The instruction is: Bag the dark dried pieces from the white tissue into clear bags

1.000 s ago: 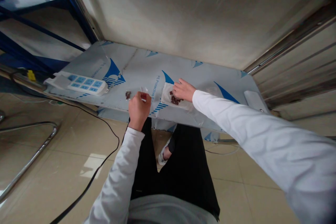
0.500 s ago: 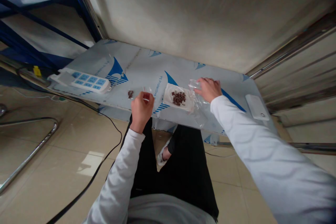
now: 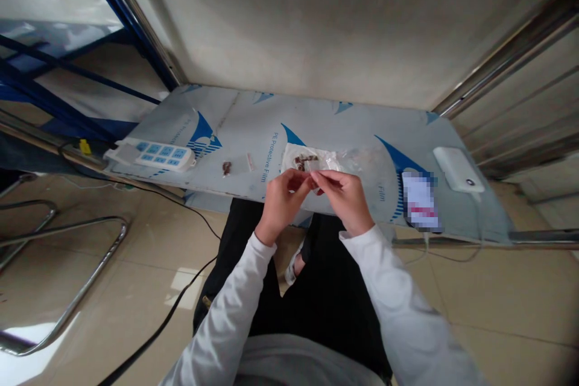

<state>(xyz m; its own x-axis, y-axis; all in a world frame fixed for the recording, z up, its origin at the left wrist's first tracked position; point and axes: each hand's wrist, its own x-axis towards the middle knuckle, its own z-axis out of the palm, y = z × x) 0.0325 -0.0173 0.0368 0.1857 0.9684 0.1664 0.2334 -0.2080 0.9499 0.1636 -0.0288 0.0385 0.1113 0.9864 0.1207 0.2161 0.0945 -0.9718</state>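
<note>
My left hand (image 3: 286, 200) and my right hand (image 3: 344, 196) meet at the front of the table, fingertips pinched together. Between them is a small clear plastic bag (image 3: 312, 165), partly hidden by the fingers. Just behind it, small dark brown pieces (image 3: 299, 160) lie on a white square pad (image 3: 290, 149), which the hands partly cover. To the left, a small clear packet holding a few brown pieces (image 3: 227, 168) rests on the table, beside another flat clear bag (image 3: 249, 161). A larger crumpled clear bag (image 3: 362, 160) lies right of the pad.
The table (image 3: 244, 120) is covered in printed protective film. A power strip (image 3: 165, 157) sits at its left end. On the right are a phone (image 3: 420, 200) with a blurred screen and a white box-like device (image 3: 458, 169), both with cables. A metal chair frame (image 3: 97, 271) stands at left.
My right hand has left the larger clear bag and moved left; my left hand has moved right. They now meet in front of the pad, holding a small bag. The view has shifted slightly.
</note>
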